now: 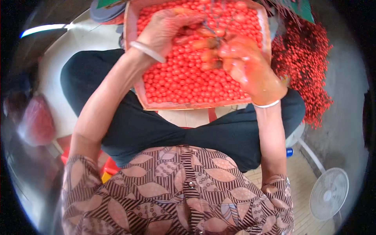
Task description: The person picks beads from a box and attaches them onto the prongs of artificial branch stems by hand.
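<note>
Small round red fruits (188,80) fill a shallow box (196,105) lying across my lap. At the box's upper left, my left hand (166,27), bare with a pale bangle at the wrist, reaches over the fruits, its fingers bent near a dark thin stem (211,29). My right hand (243,58) wears an orange translucent glove and is curled at the stem's lower end, right of the box's middle. The right fingertips are blurred, and what they grip is hard to make out.
Right of the box lies a large heap of red fruits on stems (305,70). A white fan (329,194) stands at the lower right. At the left are a bag of something red (38,121) and a red object (111,166) beside my knee.
</note>
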Demonstrator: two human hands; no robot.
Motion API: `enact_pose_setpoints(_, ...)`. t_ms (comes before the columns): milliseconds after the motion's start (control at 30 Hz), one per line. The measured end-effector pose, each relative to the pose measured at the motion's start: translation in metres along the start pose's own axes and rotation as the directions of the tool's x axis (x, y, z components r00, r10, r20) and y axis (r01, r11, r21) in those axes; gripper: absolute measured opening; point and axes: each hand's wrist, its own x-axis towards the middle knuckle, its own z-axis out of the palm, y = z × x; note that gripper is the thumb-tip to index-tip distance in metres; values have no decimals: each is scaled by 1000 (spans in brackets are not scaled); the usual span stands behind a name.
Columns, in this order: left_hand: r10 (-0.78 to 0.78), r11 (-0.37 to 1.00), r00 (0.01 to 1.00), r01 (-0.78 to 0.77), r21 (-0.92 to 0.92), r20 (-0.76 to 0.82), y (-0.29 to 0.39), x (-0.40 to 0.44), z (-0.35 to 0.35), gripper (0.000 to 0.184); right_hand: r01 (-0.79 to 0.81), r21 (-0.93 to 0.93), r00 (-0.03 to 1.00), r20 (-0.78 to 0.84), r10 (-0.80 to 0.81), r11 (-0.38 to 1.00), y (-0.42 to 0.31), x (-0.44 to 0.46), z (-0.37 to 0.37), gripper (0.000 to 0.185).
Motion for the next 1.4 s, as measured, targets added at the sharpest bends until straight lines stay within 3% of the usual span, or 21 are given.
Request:
enact_pose_setpoints(67, 35, 999, 995, -38, 33, 92, 0, 0, 0, 16, 36, -126, 995, -88, -48, 991, 2, -1, 5, 25)
enact_pose_setpoints(133, 40, 991, 999, -43, 128, 28, -2, -4, 10, 15, 48, -242, 976, -194, -96, 969, 5, -1, 7, 24)
enact_pose_setpoints(233, 58, 988, 995, -69, 138, 81, -2, -9, 16, 14, 83, -249, 935, -316, -162, 965, 10, 1, 4, 21)
enact_pose_setpoints(333, 58, 994, 998, -57, 95, -10, -2, -14, 27, 13, 85, -303, 893, -400, -208, 949, 7, 1, 10, 19)
enact_pose_setpoints(400, 94, 992, 995, -95, 84, 13, -8, -15, 24, 13, 78, -322, 866, -447, -224, 944, 3, -1, 16, 17)
enact_pose_setpoints(467, 126, 988, 991, -130, 83, 47, -13, -17, 23, 14, 111, -316, 855, -453, -253, 942, 9, 1, 10, 15)
enact_pose_setpoints(567, 104, 986, 994, -99, 131, -36, -14, -20, 28, 16, 126, -326, 835, -475, -278, 937, 10, 1, 10, 14)
enact_pose_setpoints(667, 5, 1000, 999, -7, -26, -44, -8, -21, 29, 19, 135, -321, 826, -486, -286, 937, 9, 2, 6, 13)
enact_pose_setpoints(767, -186, 936, 981, 194, -295, 53, -5, -13, 13, 24, 138, -331, 830, -475, -291, 933, 7, 1, 6, 13)
enact_pose_setpoints(867, -270, 910, 963, 251, -330, -13, 0, -14, 18, 32, 95, -383, 843, -460, -279, 919, 5, -1, 9, 15)
enact_pose_setpoints(900, -205, 914, 968, 243, -324, 147, -7, -10, 2, 31, 85, -385, 849, -454, -269, 919, 5, -1, 9, 16)
enact_pose_setpoints(1000, -140, 963, 972, 179, -202, 190, -6, -9, -2, 29, 102, -400, 858, -427, -284, 911, 6, -1, 6, 17)
enact_pose_setpoints(1200, -184, 966, 982, 186, -180, 30, -4, -15, 13, 20, 54, -460, 861, -429, -275, 887, 3, -2, 8, 16)
enact_pose_setpoints(1300, -211, 943, 971, 233, -236, 117, -6, -14, 7, 21, 41, -469, 863, -428, -268, 882, 3, -2, 9, 15)
enact_pose_setpoints(1400, -223, 930, 970, 242, -276, 100, -9, -13, 5, 20, 13, -493, 867, -427, -255, 870, -1, -4, 12, 14)
